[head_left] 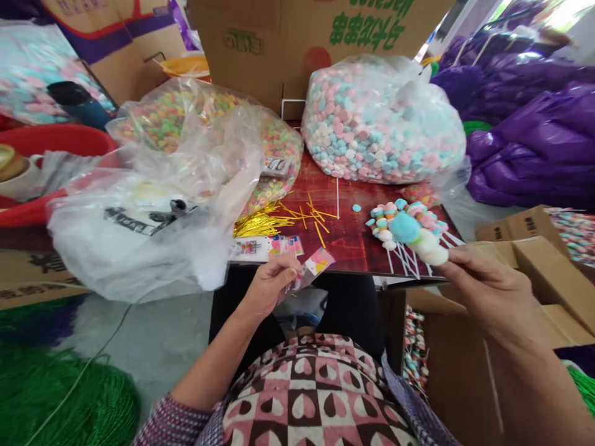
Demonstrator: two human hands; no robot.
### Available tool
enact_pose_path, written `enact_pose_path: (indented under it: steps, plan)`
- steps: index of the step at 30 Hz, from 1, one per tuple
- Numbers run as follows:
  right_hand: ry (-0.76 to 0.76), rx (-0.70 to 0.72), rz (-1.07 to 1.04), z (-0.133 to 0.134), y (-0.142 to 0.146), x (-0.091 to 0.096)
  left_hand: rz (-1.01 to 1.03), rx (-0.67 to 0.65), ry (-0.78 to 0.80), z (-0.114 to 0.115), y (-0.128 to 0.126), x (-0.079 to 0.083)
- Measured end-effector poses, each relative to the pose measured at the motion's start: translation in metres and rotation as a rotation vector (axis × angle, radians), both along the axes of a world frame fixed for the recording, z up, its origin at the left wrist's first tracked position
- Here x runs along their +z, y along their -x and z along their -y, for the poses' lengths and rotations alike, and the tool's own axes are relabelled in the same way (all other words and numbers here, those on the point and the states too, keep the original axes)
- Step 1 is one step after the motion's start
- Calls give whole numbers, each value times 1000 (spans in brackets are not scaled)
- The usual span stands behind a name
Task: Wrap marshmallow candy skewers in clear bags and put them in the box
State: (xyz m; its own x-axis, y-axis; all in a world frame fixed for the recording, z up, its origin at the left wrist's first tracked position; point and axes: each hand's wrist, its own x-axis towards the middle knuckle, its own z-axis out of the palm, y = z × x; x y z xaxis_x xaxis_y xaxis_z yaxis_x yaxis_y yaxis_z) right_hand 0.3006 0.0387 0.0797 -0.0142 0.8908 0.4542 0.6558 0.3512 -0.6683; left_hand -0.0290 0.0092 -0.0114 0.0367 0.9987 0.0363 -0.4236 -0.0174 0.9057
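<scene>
My left hand (273,280) pinches a small clear wrapper bag with a pink printed label (312,266), held just off the near edge of the dark red table (353,241). My right hand (483,279) is closed on a marshmallow skewer (418,238) with a blue piece and white pieces at its tip, raised over the table's right side. Behind the skewer, several finished skewers (395,217) lie in a pile with their white sticks pointing toward me. A stack of printed wrapper bags (267,246) rests on the table in front of my left hand.
A large clear bag of pink, blue and white marshmallows (383,121) and a bag of mixed coloured candy (195,121) stand at the back. Gold twist ties (279,220) are scattered mid-table. A crumpled white plastic bag (139,235) lies left. Open cardboard boxes (525,235) stand right.
</scene>
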Motion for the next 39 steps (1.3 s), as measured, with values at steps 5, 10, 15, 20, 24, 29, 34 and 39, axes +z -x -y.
enact_pose_path:
  steps: [5,10,15,20,24,29,34,39]
  plan:
    - [80,317,31,11,35,13,-53,-48,-63,3,3,-3]
    - [38,366,155,9,35,9,-155,-58,-137,5,7,-2]
    - [4,389,293,9,24,7,-319,-36,-264,1,14,5]
    - [-4,441,328,10,19,10,-542,-61,-469,-5,20,16]
    - [74,472,336,13,17,9,-666,-52,-568,-7,20,21]
    - [87,472,358,15,11,5,-710,5,-643,-7,19,20]
    - [64,459,439,13,11,-1,-762,-8,-697,-5,15,23]
    - [129,502,424,16,26,-8,-826,-4,-687,-1,11,25]
